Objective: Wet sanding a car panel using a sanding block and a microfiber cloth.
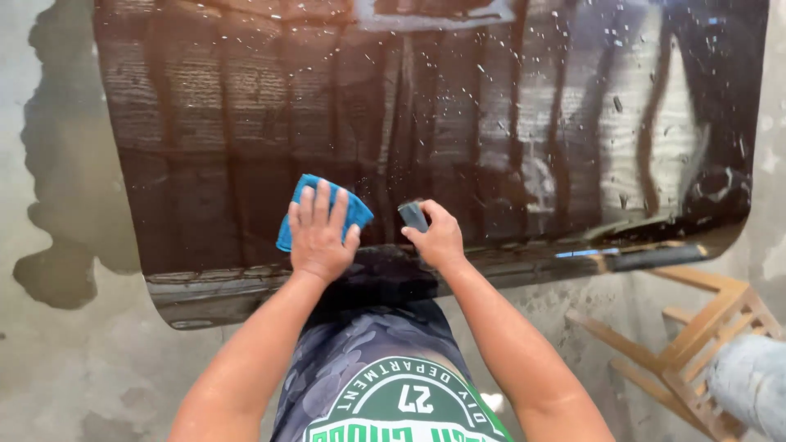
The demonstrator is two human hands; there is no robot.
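Panel: large glossy black sheet [508, 123] fills the far half of the view, laid flat, near corners rounded; surface wet, speckled with droplets toward the far right, mirror-like reflections of stripes across it.
Floor: grey concrete [57, 360] around the panel, with a dark wet patch at far left running down beside the panel's left edge.
Stand: wooden frame of pale slats [696, 344] at near right, under the panel's near right corner; a grey-white bulky object lies against it at the right edge, kind not clear.
Person: bare forearms reach away from the camera; dark patterned shirt with a green and white printed emblem shows at the bottom centre.
Left hand: left hand [318, 233] lies palm down, fingers spread, pressing flat on the cloth, near the panel's near edge, left of centre.
Cloth: blue cloth [354, 209] folded small, on the panel under the left hand; edges stick out on the left and far right of the fingers.
Right hand: right hand [438, 239] just right of the left, close but apart, closed around the block with fingers curled.
Block: small dark grey block [413, 215], its end showing beyond the fingers, touching the wet panel just right of the cloth.
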